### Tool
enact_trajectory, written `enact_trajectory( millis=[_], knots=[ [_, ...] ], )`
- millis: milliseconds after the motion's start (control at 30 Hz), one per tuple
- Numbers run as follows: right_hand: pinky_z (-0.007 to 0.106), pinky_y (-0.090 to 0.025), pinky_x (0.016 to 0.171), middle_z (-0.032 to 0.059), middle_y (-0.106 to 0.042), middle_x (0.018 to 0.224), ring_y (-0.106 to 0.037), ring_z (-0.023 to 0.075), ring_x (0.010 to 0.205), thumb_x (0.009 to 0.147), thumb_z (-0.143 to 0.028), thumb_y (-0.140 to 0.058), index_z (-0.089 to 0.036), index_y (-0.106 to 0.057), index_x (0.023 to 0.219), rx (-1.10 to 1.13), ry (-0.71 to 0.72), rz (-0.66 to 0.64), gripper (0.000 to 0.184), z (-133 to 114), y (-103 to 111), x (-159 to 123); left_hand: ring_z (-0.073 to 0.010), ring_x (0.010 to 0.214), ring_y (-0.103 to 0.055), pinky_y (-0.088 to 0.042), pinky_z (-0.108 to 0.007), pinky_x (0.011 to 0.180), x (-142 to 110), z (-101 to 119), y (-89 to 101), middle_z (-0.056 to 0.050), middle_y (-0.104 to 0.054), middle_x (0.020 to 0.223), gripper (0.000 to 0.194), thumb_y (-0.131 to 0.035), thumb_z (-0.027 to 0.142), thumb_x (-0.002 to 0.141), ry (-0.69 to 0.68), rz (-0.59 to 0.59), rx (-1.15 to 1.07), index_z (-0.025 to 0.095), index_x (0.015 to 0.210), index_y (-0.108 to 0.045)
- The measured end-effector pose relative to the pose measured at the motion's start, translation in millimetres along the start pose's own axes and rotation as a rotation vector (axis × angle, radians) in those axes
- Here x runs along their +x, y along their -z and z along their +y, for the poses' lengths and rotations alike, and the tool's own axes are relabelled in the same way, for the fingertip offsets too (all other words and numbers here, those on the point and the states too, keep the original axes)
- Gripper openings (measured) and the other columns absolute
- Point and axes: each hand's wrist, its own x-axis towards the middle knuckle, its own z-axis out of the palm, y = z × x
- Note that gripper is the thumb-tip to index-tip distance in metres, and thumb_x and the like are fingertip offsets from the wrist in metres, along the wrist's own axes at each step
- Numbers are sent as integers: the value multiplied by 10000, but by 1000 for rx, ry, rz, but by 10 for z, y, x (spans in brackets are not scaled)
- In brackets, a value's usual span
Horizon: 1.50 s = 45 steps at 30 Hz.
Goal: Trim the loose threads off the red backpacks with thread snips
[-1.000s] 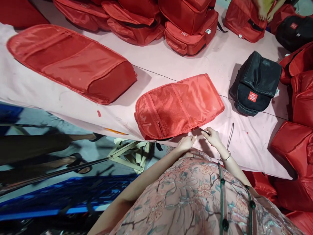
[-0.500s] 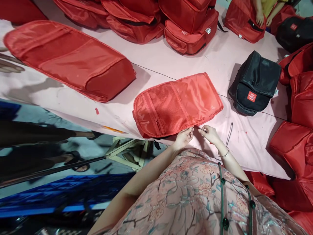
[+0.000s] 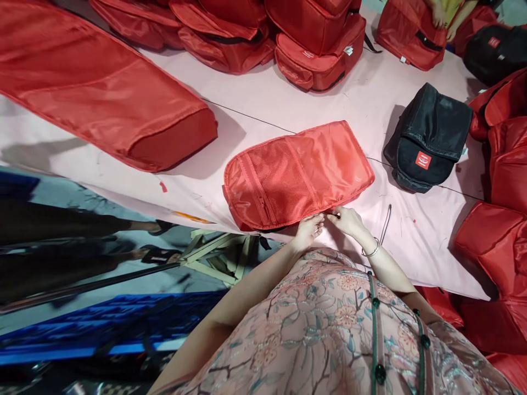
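Observation:
A red backpack [image 3: 296,175] with a mesh panel and a zipped pocket lies flat on the pink-covered table [image 3: 263,109] in front of me. My left hand [image 3: 310,230] is closed in a pinch at the backpack's near edge; what sits between its fingertips is too small to tell. Close beside it, my right hand [image 3: 349,224] grips a small, thin dark tool [image 3: 334,215] whose tip points toward the same edge. The tool's exact kind cannot be made out.
A black bag [image 3: 430,137] with a red label stands to the right. Another long red backpack [image 3: 102,104] lies at left. Red backpacks [image 3: 317,60] are stacked along the back, others at the right edge. A person's hands [image 3: 444,22] touch a bag at the far right.
My right hand and the dark tool have moved left, closer to my left hand. The long red backpack has slid left. Someone's hand appeared at the left edge, then left view.

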Motion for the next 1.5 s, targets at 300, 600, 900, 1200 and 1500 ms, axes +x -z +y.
enact_trajectory(
  millis=[300, 600, 900, 1200, 1500],
  knots=[
    [262, -376, 626, 53, -682, 853, -617, 202, 794, 875, -416, -444, -226, -614, 929, -95, 23, 16, 261, -42, 27, 6, -44, 536, -527, -393, -169, 536, 25, -23, 23, 8, -619, 680, 268, -769, 247, 558, -23, -29, 111, 143, 770, -644],
    [230, -378, 585, 7, -643, 732, -553, 133, 626, 815, -491, -506, -199, -589, 767, 475, 28, 181, 308, 336, 62, -190, -173, 748, -626, -444, -273, 693, -213, 76, 2, -56, -684, 838, 386, -437, 452, 855, -692, -86, 1298, 168, 1036, -626],
    [218, -334, 501, -25, -524, 576, -430, 102, 503, 755, -590, -524, -164, -592, 792, 670, -17, 287, 433, 534, -163, -183, -127, 627, -570, -408, -220, 616, -363, 558, 494, -9, -625, 650, 343, -403, 410, 869, -750, 93, 1227, 172, 729, -607],
    [319, -427, 740, 100, -620, 939, -568, 196, 820, 863, -513, -332, -160, -545, 1032, 444, 25, 687, 445, 743, 307, 373, -230, 788, -607, -489, -380, 728, -315, 730, 1456, -91, -616, 858, 327, -509, 468, 761, -654, 837, 707, 163, 878, -537],
    [271, -372, 613, 48, -608, 693, -535, 185, 640, 763, -568, -459, -184, -568, 757, 271, -138, 518, 399, 1015, 826, 1190, -164, 492, -599, -514, -328, 532, -281, 455, 1308, 6, -576, 584, 221, -521, 403, 812, -165, 325, 46, 202, 811, -430]
  ],
)
